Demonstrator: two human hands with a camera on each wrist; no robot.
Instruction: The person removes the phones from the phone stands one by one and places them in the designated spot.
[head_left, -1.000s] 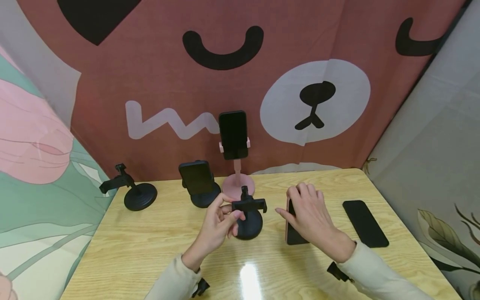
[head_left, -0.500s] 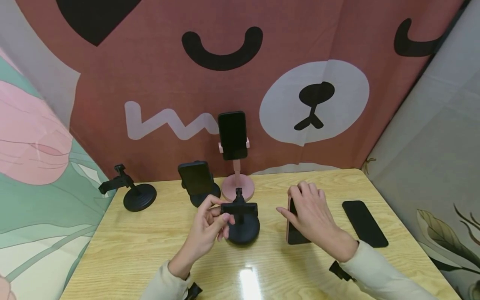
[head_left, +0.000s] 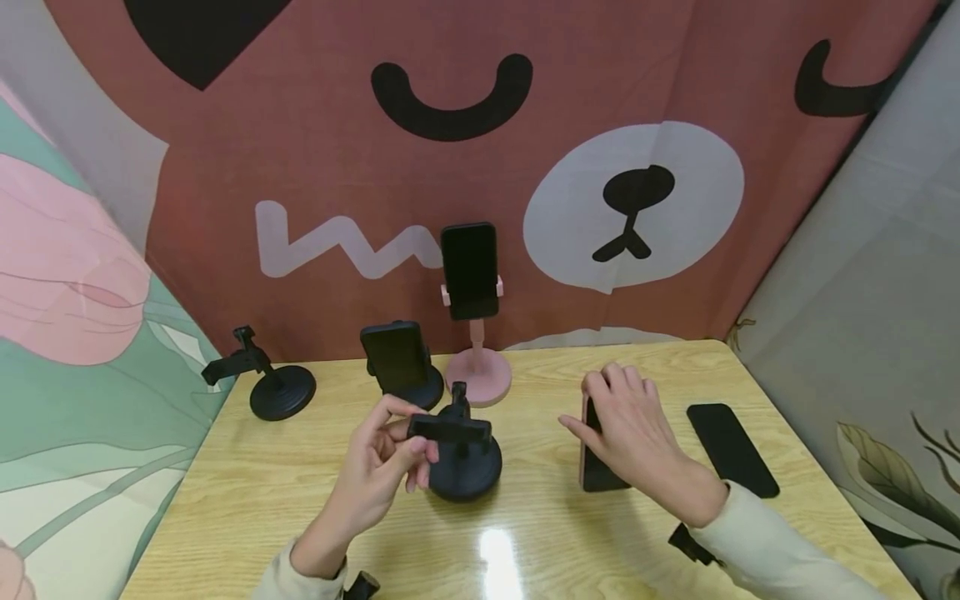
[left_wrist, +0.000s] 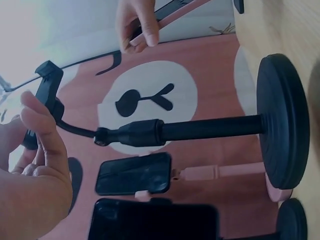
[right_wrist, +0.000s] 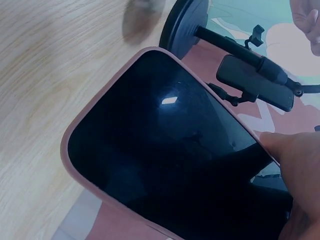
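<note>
Standing upright before the person, a black phone stand (left_wrist: pixel 212 129) sits left of the table's middle, its clamp (head_left: pixel 453 429) raised on a short bent neck and its round base (head_left: pixel 467 479) low over the wood; whether that base touches the surface is hard to tell. The left hand (head_left: pixel 375 467) has a narrow grip, thumb and fingers pinching the left end of the clamp. To the right of this stand, the right hand (head_left: pixel 637 429) reaches down over a pink-edged phone (right_wrist: pixel 160 145), its grip curled round the far end of the phone and covering much of its dark screen in the head view. Just behind the held stand is another black stand (head_left: pixel 429 390) carrying a black phone (head_left: pixel 396 354) with its screen toward the person. Beside that, slightly farther back, a taller pink stand (head_left: pixel 480 375) holds a dark phone (head_left: pixel 470 271) upright between small pink side arms. Well apart at the far left is a third black stand (head_left: pixel 281 393), its clamp slanting out to the left. Right of the right hand, a loose black phone (head_left: pixel 733 450) lies flat on the pale wood-grain table (head_left: pixel 555 542). Pale sleeves (head_left: pixel 780 542) cover the person's forearms. Behind everything hangs a reddish-brown cloth (head_left: pixel 337 142) printed with a cartoon bear's face.
</note>
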